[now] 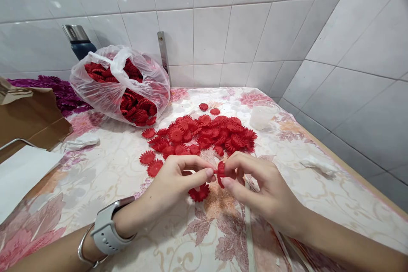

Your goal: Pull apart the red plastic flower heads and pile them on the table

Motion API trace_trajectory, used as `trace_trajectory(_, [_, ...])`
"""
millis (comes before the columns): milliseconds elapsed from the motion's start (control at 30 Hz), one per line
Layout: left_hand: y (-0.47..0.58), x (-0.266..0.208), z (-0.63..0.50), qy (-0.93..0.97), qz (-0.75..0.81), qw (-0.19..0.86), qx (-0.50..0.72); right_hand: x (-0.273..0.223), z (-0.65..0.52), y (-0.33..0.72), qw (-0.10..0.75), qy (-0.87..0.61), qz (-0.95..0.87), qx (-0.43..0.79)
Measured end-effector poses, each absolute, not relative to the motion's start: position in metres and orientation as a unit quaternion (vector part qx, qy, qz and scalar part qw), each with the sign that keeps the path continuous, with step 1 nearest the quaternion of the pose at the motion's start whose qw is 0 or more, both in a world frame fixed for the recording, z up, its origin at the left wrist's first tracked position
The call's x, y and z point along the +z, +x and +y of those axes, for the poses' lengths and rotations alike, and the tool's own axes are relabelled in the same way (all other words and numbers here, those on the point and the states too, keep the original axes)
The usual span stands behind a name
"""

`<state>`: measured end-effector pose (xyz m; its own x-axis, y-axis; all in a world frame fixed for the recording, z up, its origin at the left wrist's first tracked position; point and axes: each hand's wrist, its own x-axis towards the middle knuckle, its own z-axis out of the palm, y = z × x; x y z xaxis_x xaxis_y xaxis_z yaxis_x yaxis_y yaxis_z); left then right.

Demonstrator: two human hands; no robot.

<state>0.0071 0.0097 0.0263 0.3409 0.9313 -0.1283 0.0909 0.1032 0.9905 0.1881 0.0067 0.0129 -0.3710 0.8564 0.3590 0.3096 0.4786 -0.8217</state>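
Observation:
Between my two hands, over the front of the table, is a red artificial flower piece (220, 174) with a ruffled edge, turned on its side. My right hand (255, 178) grips it between thumb and fingers. The thumb and index finger of my left hand (181, 176) pinch a small red bit at its left side, which looks joined to it. Below my left fingertips lies one loose red flower piece (199, 193). Just beyond my hands spreads a pile of red flower pieces (204, 134), flat and round with toothed edges.
A clear plastic bag (153, 76) full of red flower pieces stands at the back left, before a dark blue bottle (82, 46). Purple flowers (60, 93) and a cardboard box (32, 114) are at the left. A translucent container (260, 115) sits right of the pile. Tiled walls border the table.

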Motion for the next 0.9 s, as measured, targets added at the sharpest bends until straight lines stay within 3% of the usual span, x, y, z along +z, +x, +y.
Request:
trace_trajectory(133, [0.007, 0.026, 0.008, 0.612, 0.448, 0.553, 0.345, 0.013, 0.008, 0.188, 0.362, -0.401, -0.676, 0.502])
trace_trajectory(233, [0.007, 0.025, 0.007, 0.631, 0.455, 0.531, 0.335, 0.015, 0.011, 0.187, 0.356, -0.385, -0.643, 0.559])
trace_trajectory(733, [-0.005, 0.026, 0.034, 0.454, 0.592, 0.518, 0.419, 0.019, 0.046, 0.214, 0.45, -0.468, -0.622, 0.438])
trace_trajectory(900, [-0.007, 0.028, 0.037, 0.51, 0.604, 0.473, 0.389, 0.016, 0.053, 0.218, 0.45, -0.47, -0.613, 0.448])
